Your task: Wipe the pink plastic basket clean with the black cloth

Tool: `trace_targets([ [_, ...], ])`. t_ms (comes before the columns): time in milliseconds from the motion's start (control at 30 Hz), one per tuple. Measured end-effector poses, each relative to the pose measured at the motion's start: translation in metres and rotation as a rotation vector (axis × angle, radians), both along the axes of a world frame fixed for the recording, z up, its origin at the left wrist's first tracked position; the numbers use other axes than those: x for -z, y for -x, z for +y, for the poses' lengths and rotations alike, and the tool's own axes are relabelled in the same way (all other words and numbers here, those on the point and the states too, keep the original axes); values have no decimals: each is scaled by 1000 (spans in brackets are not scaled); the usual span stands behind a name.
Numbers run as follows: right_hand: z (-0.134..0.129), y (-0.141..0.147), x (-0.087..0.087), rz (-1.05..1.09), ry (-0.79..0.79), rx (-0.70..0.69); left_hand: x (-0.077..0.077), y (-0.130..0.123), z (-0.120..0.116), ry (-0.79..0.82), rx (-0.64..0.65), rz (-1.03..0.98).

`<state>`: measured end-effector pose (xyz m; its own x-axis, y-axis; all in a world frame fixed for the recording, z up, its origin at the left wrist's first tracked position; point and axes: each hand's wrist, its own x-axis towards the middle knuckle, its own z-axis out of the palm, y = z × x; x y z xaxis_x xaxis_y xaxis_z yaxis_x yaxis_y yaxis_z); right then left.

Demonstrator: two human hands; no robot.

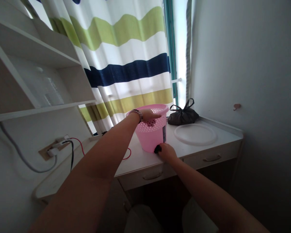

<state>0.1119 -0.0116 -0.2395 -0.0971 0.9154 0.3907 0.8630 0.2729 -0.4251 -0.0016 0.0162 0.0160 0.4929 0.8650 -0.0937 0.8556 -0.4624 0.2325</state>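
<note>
A pink basket [151,139] with a perforated upper part and a dark label stands on the white desk. My left hand [148,115], with a beaded bracelet at the wrist, grips its rim; one digit points right, and other fingers show through the holes. Low at the basket's near right side, my right hand [167,152] is closed on a small black object [157,149], mostly hidden by the fingers. Right of the basket, a translucent white ring-shaped lid [195,134] lies flat.
A tied black plastic bag [183,116] sits behind the lid. Plugs [53,150] and cables are at the left wall, and a red cable [128,155] runs on the desk [135,165]. Shelves [38,111] overhang the left side. A striped curtain [131,71] hangs behind.
</note>
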Motion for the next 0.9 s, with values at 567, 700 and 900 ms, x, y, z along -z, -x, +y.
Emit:
trace_targets([
  [567,24,-9,-65,244,-388,-37,-4,0,-2,11,-13,20],
  [700,20,-7,-1,127,-128,-76,-5,-2,-5,-5,-26,89],
  [900,22,-8,21,60,13,-32,-4,-2,-3,21,-18,60],
])
